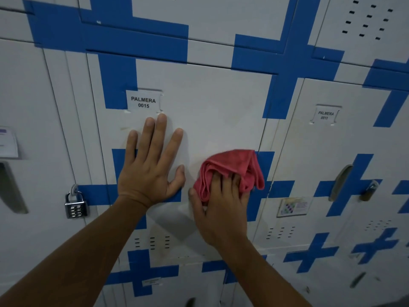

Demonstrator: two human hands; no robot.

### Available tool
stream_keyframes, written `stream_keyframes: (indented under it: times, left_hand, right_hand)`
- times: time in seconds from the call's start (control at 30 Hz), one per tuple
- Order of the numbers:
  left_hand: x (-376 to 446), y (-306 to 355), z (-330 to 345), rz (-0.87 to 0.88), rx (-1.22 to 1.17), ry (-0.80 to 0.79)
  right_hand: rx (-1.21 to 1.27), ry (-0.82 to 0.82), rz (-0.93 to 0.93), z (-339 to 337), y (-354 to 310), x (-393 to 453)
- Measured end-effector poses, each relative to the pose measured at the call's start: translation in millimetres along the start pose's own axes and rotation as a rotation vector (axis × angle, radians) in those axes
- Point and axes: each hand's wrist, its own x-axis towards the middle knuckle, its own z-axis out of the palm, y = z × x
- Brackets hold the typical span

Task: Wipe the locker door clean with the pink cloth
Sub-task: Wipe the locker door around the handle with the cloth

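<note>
The white locker door [212, 103] with blue tape crosses fills the middle of the view and carries a label reading PALMERA 0015 [143, 102]. My left hand [150, 167] lies flat on the door below the label, fingers spread and straight. My right hand [221, 209] presses the bunched pink cloth [234, 167] against the door near its right edge, fingers tucked into the folds and thumb out to the left. The cloth covers part of a blue tape cross there.
A silver combination padlock [75, 206] hangs on the latch at the door's left side. The neighbouring locker on the right has a label [324, 115], a handle [340, 181] with a brass padlock [369, 191] and a small sticker [294, 206]. Vent slots [152, 241] sit low on the door.
</note>
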Motion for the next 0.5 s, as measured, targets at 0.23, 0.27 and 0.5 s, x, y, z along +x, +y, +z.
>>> stream_keyframes:
  times: [0.23, 0.27, 0.5]
  left_hand:
    - [-1, 0, 0, 0.006, 0.023, 0.024]
    - [-1, 0, 1, 0.005, 0.023, 0.025]
    - [-2, 0, 1, 0.01, 0.014, 0.021]
  right_hand:
    - [0.055, -0.135, 0.033, 26, 15, -42]
    - [0.057, -0.174, 0.054, 32, 19, -53]
    - [0.016, -0.15, 0.029, 34, 20, -59]
